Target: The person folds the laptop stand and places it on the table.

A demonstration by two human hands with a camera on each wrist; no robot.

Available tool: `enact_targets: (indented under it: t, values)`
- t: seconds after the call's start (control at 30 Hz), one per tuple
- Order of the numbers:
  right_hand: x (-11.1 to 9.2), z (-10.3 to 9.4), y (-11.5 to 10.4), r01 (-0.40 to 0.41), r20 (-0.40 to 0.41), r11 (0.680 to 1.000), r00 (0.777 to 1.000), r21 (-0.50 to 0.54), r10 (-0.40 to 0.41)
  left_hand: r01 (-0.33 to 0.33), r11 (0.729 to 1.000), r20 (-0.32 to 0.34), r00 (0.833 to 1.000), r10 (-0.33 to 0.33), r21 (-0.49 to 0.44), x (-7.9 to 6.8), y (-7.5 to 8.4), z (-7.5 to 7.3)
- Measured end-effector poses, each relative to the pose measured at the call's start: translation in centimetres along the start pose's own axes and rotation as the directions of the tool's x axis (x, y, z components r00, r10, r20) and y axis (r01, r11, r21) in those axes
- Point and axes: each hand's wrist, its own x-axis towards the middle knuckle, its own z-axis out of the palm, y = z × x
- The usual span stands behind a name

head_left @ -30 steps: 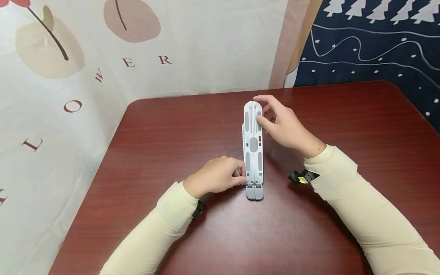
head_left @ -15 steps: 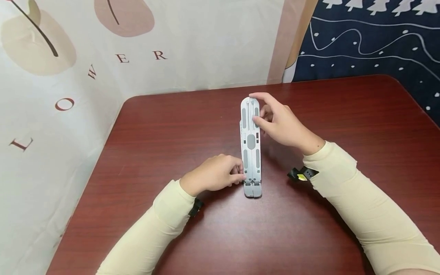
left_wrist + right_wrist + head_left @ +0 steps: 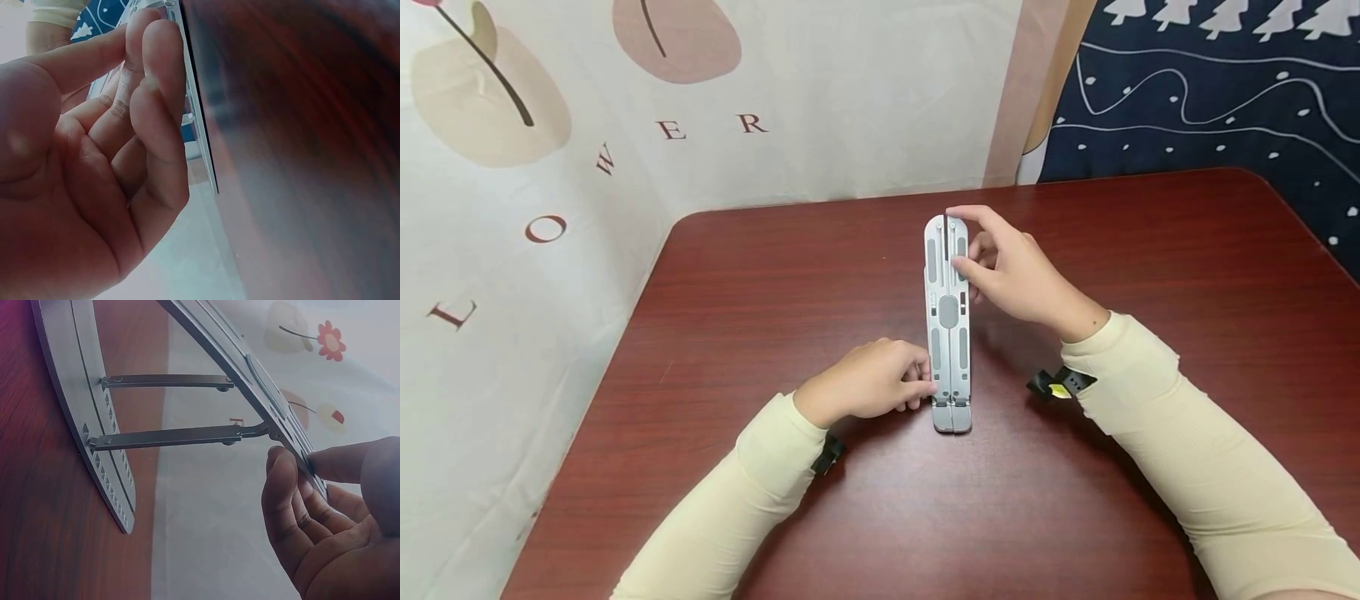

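A silver laptop stand [image 3: 949,312] with grey pads stands on the table in the middle of the head view, its two halves nearly side by side. In the right wrist view its slotted base bars [image 3: 75,369] lie on the table, and two support struts [image 3: 169,437] hold the upper plate at a slant. My right hand [image 3: 1022,271] pinches the far, raised end of that plate between thumb and fingers. At the near end, above the folded front lips, my left hand [image 3: 874,379] pinches the left side. The left wrist view shows the left fingers curled, partly covering the stand.
The reddish-brown wooden table [image 3: 760,275] extends around the stand. Behind it hang a pale curtain with printed letters [image 3: 850,100] and a dark blue cloth with white trees [image 3: 1187,108]. A black strap [image 3: 1060,383] shows at the right wrist.
A narrow dark gap has opened between the stand's two halves at the far end. Both hands keep their grip in nearly the same places. The head view has shifted slightly.
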Motion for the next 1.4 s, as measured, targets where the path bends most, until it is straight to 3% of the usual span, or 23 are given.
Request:
enact_targets:
  t: [0.3, 0.83, 1.4]
  values:
    - [-0.03, 0.02, -0.27, 0.000, 0.000, 1.000, 1.000, 0.004, 0.000, 0.018, 1.000, -0.011, 1.000, -0.018, 0.021, -0.10, 0.17, -0.06]
    - [0.13, -0.43, 0.29, 0.060, 0.051, 0.998, 0.997, -0.023, -0.059, -0.008, 0.998, -0.035, 0.999, 0.010, 0.067, 0.06, 0.59, 0.04]
    - [-0.23, -0.58, -0.38, -0.008, 0.019, 0.999, 1.000, -0.034, 0.009, -0.004, 0.999, -0.029, 1.000, 0.005, 0.037, -0.02, 0.03, 0.27]
